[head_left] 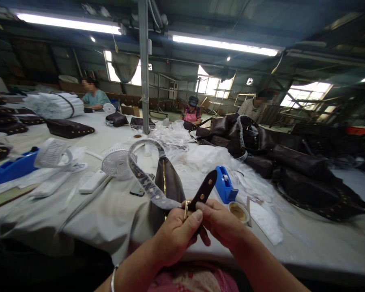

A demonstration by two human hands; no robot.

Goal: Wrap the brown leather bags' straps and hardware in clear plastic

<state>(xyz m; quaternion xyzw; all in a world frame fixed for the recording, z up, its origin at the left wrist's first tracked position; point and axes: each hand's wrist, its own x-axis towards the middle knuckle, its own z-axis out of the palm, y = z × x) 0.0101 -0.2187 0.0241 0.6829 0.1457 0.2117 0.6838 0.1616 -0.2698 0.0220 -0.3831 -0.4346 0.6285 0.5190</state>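
A dark brown leather bag (pixel 173 178) with a gold zipper lies on the table in front of me. Its studded strap (pixel 142 182) loops up and is wrapped in clear plastic film. My left hand (pixel 178 229) pinches the strap at a gold buckle (pixel 186 209). Close against it, my right hand (pixel 220 221) grips the dark strap end (pixel 207 186), whose tip with gold studs points up past the buckle. The fingers of both hands nearly touch, and part of the strap is hidden behind them.
Right of my hands stand a blue tape dispenser (pixel 226 184) and a small round tub (pixel 239 213). Dark bags (pixel 307 162) are heaped at right, plastic wrap (pixel 207 162) in the middle. Left are a white fan (pixel 118 162), a phone (pixel 138 188) and another blue dispenser (pixel 12 166). Co-workers sit beyond.
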